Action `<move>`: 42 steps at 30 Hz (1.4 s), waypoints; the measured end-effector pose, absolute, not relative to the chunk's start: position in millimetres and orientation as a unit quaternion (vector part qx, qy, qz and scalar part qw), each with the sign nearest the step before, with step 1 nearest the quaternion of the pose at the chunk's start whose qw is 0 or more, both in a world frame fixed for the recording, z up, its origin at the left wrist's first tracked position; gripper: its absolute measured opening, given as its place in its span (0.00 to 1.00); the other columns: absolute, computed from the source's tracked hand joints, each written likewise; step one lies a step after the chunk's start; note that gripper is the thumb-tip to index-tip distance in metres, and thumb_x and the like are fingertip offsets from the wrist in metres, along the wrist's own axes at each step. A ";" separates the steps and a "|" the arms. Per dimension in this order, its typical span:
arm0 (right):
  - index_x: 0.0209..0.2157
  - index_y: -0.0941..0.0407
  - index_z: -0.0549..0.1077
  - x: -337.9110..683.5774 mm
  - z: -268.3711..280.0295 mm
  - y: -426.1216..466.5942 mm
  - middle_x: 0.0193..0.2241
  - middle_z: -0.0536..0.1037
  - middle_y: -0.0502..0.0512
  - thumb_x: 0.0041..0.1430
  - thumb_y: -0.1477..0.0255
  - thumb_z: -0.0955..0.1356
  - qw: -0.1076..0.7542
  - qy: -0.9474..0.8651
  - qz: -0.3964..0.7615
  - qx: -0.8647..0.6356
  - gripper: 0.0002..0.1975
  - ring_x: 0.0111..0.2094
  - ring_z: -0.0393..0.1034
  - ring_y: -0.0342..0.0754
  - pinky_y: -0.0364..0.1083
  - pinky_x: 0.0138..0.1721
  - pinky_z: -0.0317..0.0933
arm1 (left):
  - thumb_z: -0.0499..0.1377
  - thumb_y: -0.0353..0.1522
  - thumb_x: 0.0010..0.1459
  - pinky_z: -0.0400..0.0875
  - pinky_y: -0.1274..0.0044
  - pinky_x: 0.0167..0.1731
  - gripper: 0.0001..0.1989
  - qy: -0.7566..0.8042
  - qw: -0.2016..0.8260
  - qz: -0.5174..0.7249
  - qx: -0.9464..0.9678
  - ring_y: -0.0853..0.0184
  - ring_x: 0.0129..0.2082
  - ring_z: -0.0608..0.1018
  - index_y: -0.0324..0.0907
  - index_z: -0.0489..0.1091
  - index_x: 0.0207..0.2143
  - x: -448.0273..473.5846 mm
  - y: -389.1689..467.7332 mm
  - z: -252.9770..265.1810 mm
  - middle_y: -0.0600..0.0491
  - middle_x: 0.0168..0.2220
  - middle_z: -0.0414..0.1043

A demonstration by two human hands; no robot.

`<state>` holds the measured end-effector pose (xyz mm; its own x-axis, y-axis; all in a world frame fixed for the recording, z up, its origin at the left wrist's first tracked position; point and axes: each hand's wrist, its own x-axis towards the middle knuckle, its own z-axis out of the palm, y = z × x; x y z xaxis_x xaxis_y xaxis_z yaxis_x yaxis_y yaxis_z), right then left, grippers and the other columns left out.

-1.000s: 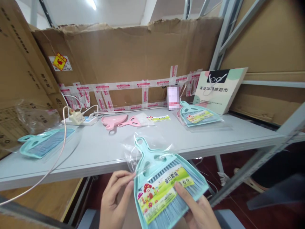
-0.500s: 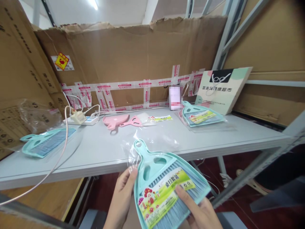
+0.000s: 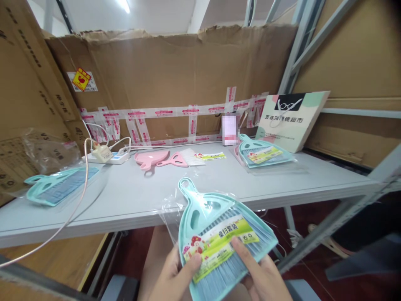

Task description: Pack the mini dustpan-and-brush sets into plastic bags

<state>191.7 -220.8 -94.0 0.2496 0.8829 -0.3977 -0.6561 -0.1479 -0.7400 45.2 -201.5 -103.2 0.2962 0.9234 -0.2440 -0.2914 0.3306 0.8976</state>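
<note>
Turquoise dustpan-and-brush set [image 3: 216, 223] sits in front of the table [image 3: 131, 192], our left grip [image 3: 177, 271] and right grip [image 3: 263, 274] both closed on it; slick clear plastic bag [image 3: 172, 215] could slide and we'd drop it; over-squeezing could bend the bristles [image 3: 219, 282].

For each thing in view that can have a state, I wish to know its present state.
Held dustpan set: nested together, gripped by left hand and right hand
Pink dustpan: on the table, no brush inside
Pink brush: lying beside that dustpan
Left blue set: nested, on the table
Right blue set: nested, on the table
Charger: plugged into power strip
Phone: upright, seemingly lit
Ceiling light: on
</note>
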 end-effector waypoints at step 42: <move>0.57 0.54 0.51 234.4 -98.7 -176.9 0.57 0.57 0.64 0.30 0.68 0.77 0.528 -0.592 0.384 -0.472 0.52 0.57 0.53 0.56 0.55 0.56 0.49 | 0.67 0.38 0.38 0.69 0.86 0.17 0.17 0.480 0.606 0.575 0.270 0.72 0.20 0.75 0.36 0.71 0.29 26.6 -173.0 -78.2 0.53 0.24 0.76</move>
<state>234.4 -176.9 -98.7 0.0032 0.9647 0.2634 0.1522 0.2599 -0.9536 26.6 -173.0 -78.2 -0.1208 0.9550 -0.2708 -0.4372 0.1937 0.8783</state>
